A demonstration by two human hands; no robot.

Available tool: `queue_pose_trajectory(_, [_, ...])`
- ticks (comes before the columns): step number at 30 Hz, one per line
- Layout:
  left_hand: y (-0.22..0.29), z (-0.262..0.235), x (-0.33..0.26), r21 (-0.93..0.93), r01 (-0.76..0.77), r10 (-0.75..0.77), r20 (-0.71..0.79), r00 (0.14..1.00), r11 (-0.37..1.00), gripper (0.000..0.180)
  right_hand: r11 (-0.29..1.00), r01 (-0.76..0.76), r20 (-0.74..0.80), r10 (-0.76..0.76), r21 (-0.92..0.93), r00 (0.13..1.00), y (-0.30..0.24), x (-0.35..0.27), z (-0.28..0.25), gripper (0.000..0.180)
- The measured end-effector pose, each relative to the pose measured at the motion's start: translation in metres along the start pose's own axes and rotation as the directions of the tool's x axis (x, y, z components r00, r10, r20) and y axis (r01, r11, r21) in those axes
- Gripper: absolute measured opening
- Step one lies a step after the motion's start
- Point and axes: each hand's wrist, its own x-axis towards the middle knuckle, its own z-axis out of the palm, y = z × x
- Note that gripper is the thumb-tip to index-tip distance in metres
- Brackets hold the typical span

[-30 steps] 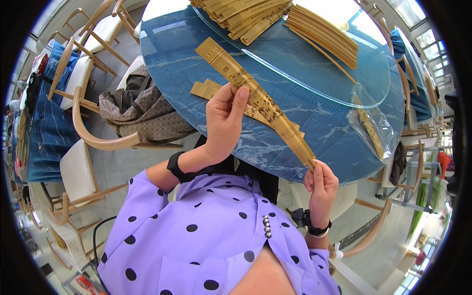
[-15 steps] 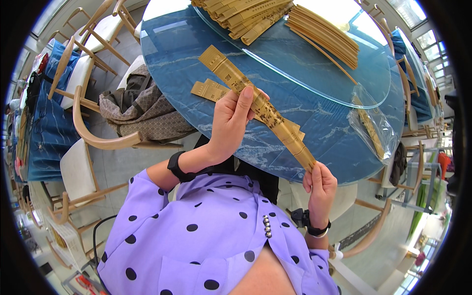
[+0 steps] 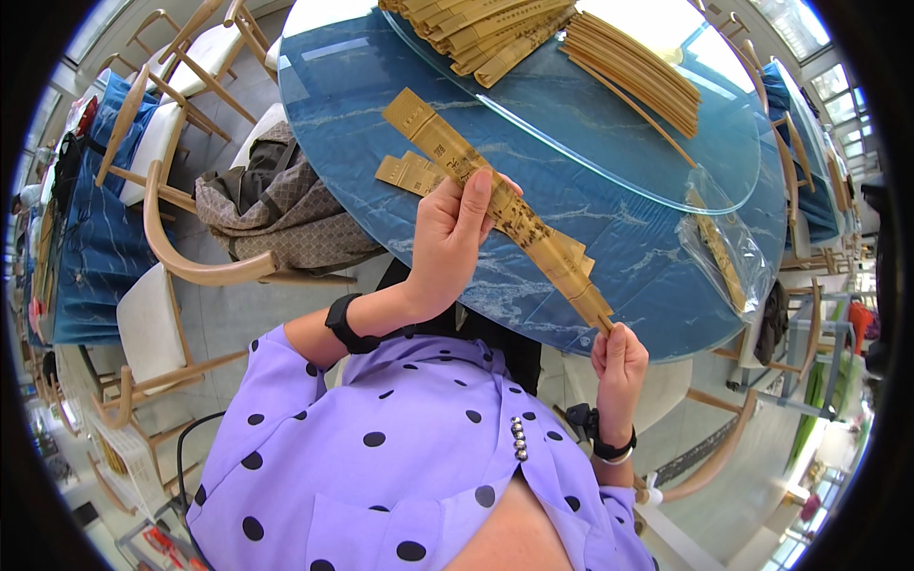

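Note:
A long, flat, gold-coloured paper sleeve with dark print slants between my two hands above the table. My left hand is closed on its upper half, the thumb lying on top. At its lower end, my right hand pinches the narrow tip between thumb and fingers. Whatever may be inside the sleeve is hidden. Beneath it, another gold sleeve lies on the blue table, crossed by the held one and partly covered by my left hand.
A fanned pile of gold sleeves and a neat row of tan strips lie on the glass turntable. At the right rests a clear plastic bag with a gold piece inside. A patterned bag sits on a wooden chair at left.
My right hand has shifted slightly down, and more of the sleeve's lower tip shows above its fingers. My left hand keeps its hold with hardly any movement.

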Motion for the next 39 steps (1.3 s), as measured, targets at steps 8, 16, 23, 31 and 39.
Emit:
queue_pose_trajectory(8, [-0.002,0.000,-0.002,0.005,0.027,-0.027,0.013,1.000,1.000,0.043,1.000,-0.002,0.010,0.001,0.010,1.000,0.001,0.001,-0.001,0.046])
queue_pose_trajectory(16, [0.004,-0.004,0.007,-0.050,0.041,-0.039,0.044,0.998,0.998,0.046,0.994,-0.013,-0.024,0.016,0.110,1.000,-0.006,0.004,0.002,0.045])
queue_pose_trajectory(23, [-0.006,-0.012,0.006,0.231,-0.112,0.108,0.032,0.994,0.966,0.054,0.998,0.007,-0.012,-0.007,0.070,1.000,-0.003,0.001,0.002,0.043])
queue_pose_trajectory(31, [-0.006,-0.010,0.001,0.221,-0.045,0.047,-0.001,0.999,0.974,0.050,0.996,0.007,-0.001,-0.007,0.085,1.000,-0.002,0.002,0.004,0.045])
queue_pose_trajectory(39, [-0.010,-0.005,-0.003,0.207,-0.063,0.054,0.049,0.997,0.976,0.054,1.000,0.012,0.003,-0.012,0.022,1.000,-0.001,0.000,0.004,0.046])
